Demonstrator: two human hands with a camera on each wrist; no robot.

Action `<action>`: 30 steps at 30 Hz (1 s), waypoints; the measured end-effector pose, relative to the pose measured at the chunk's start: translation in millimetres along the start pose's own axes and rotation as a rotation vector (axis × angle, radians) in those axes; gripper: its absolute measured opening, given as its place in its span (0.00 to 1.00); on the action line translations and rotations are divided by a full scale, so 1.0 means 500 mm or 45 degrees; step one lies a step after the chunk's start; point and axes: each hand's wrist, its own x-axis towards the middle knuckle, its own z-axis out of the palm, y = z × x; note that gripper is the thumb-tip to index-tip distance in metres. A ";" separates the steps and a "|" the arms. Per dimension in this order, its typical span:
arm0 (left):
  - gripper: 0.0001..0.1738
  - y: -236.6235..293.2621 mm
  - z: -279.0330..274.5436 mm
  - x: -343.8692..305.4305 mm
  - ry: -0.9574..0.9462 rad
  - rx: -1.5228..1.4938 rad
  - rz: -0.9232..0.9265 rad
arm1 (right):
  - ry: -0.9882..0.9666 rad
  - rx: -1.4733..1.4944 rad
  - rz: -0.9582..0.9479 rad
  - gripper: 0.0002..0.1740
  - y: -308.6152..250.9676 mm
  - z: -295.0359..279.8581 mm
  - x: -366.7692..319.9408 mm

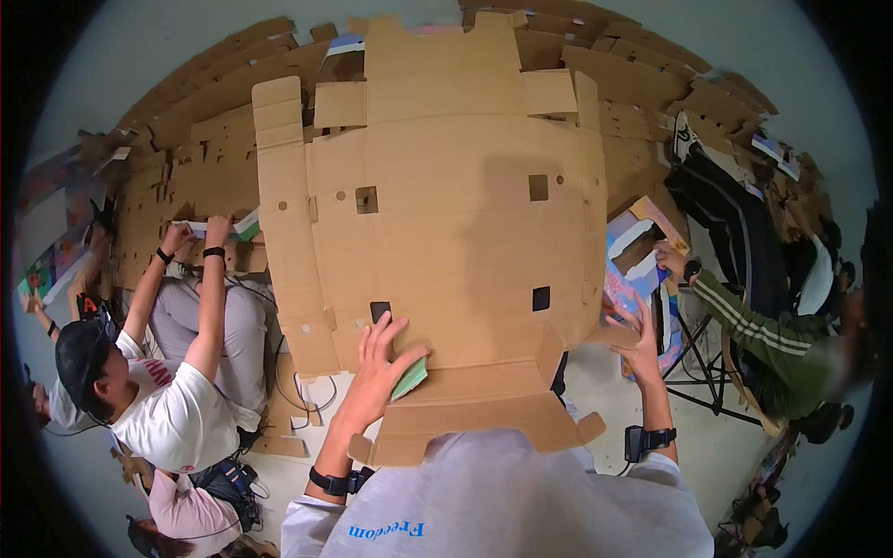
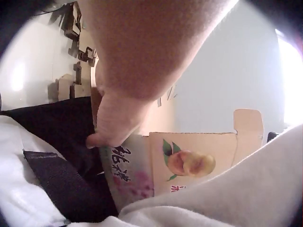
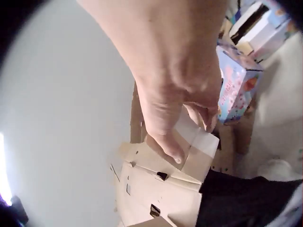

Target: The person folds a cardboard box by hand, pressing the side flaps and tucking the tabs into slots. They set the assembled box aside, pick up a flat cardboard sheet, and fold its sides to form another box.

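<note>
A large unfolded cardboard box (image 1: 446, 232) fills the middle of the head view, plain brown side up, with square cut-outs and a raised flap near the wearer's body. My left hand (image 1: 372, 372) rests along its lower left part, fingers spread and straight, the thumb beside a small green piece (image 1: 410, 379). In the left wrist view, a printed panel (image 2: 194, 158) with a peach picture shows below that hand. At the right edge my right hand (image 1: 640, 346) grips the side panel. The right wrist view shows its thumb (image 3: 170, 149) on the brown face and the other fingers beyond the edge.
On the left, a person in a white shirt (image 1: 177, 409) handles a printed carton. Another in a green sleeve (image 1: 753, 316) reaches to a colourful box (image 1: 637, 251) close on the right. Cardboard stacks (image 1: 642, 79) line the back. A black stool frame (image 1: 712, 372) stands at right.
</note>
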 end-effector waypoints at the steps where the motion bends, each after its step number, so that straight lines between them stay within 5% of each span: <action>1: 0.40 -0.002 0.001 0.000 -0.009 0.017 0.002 | -0.003 0.155 0.095 0.62 -0.020 0.007 0.004; 4: 0.39 -0.010 0.005 0.000 -0.041 0.068 0.014 | 0.112 0.538 0.058 0.64 0.031 0.013 0.047; 9: 0.39 0.019 -0.007 0.011 0.006 -0.040 -0.026 | 0.170 -0.195 -0.053 0.28 -0.001 0.048 0.085; 13: 0.42 0.067 -0.012 0.032 -0.072 0.219 -0.010 | 0.244 -0.419 -0.161 0.21 -0.146 0.067 0.020; 17: 0.45 0.084 -0.020 0.049 -0.182 0.252 0.022 | -0.109 -0.415 -0.105 0.17 -0.251 0.096 -0.049; 22: 0.45 0.089 -0.001 0.078 -0.181 0.187 0.076 | -0.319 -1.003 -0.299 0.19 -0.343 0.173 -0.061; 26: 0.40 0.094 0.014 0.112 -0.111 0.115 0.160 | -0.504 -1.196 -0.554 0.26 -0.302 0.210 -0.003; 30: 0.41 0.055 0.014 0.112 -0.120 0.158 0.170 | -0.477 -1.441 -0.640 0.22 -0.302 0.235 0.010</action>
